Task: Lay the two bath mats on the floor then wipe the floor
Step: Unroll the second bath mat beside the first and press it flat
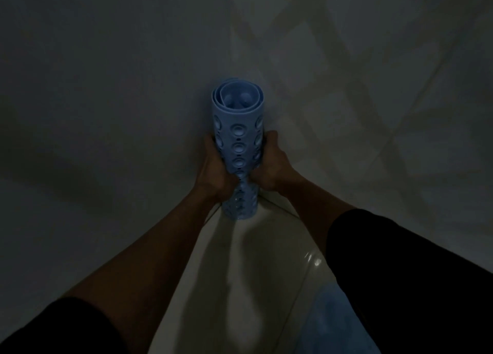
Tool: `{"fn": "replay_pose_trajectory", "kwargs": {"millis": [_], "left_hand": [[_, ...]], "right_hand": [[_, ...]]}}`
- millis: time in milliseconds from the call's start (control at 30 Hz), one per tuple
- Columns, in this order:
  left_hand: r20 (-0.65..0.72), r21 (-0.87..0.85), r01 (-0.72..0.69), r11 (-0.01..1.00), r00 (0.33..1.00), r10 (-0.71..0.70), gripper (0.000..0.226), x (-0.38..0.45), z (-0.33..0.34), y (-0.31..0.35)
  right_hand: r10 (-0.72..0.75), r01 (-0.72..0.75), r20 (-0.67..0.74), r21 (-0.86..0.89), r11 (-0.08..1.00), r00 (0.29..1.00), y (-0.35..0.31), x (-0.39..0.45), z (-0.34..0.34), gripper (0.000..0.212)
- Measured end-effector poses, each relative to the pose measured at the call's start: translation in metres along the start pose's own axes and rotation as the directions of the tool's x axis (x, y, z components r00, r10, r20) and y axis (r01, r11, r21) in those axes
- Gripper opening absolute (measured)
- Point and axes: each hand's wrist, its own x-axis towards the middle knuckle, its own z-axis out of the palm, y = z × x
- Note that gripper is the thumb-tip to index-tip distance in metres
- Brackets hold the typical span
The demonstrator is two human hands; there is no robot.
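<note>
Nearest the camera, two dark sleeves frame the view, the left sleeve (61,327) at the bottom corner and the right sleeve (416,273) reaching further up the forearm; between the bare forearms lies a glossy pale floor (240,273) of smooth tile, with a bright glint beside the right sleeve; at the bottom edge, just left of the right sleeve, a soft, fuzzy-looking light-blue patch (330,327) lies on the floor, too dim to tell what it is.

Further out, both hands grip a rolled mat (238,140) that stands upright, its lower end at the floor where the tile meets the wall; the left hand (217,167) is wrapped round its left side and the right hand (269,164) round its right, fingers closed tight on the roll and pinching it narrow at the middle.

The mat is pale blue, rubbery and smooth, coiled in a loose spiral that shows at its open top end; its outer face carries rows of round suction cups with small punched holes between them; no writing or label can be read.

Beyond, a plain matt grey wall (106,87) stands to the left; the surface to the right (373,87) shows faint pale crossing bands.
</note>
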Motion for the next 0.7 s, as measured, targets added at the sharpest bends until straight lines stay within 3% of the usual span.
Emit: {"fn": "replay_pose_trajectory", "kwargs": {"millis": [100, 200, 333, 500, 700], "left_hand": [[0.071, -0.064, 0.058, 0.996, 0.996, -0.053, 0.083, -0.013, -0.003, 0.004], [0.031, -0.117, 0.033, 0.993, 0.999, -0.03, 0.072, -0.032, -0.005, 0.018], [0.052, -0.26, 0.133, 0.956, 0.991, -0.123, 0.089, -0.048, -0.013, 0.037], [0.174, -0.373, 0.139, 0.917, 0.982, -0.078, 0.05, -0.079, -0.005, 0.075], [0.307, -0.475, 0.162, 0.865, 0.952, -0.01, 0.047, -0.114, 0.036, 0.133]], "right_hand": [[0.002, -0.002, 0.041, 0.0, 1.0, 0.999, -0.006, -0.014, -0.01, 0.073], [-0.003, 0.004, 0.042, -0.004, 1.0, 0.999, -0.015, -0.031, -0.022, 0.074], [0.052, -0.051, 0.034, -0.022, 0.998, 0.998, -0.032, -0.057, -0.045, 0.067], [0.119, -0.12, -0.017, -0.057, 0.991, 0.993, -0.051, -0.107, -0.082, 0.062], [0.229, -0.242, -0.163, -0.069, 0.968, 0.96, -0.063, -0.188, -0.146, 0.057]]}}
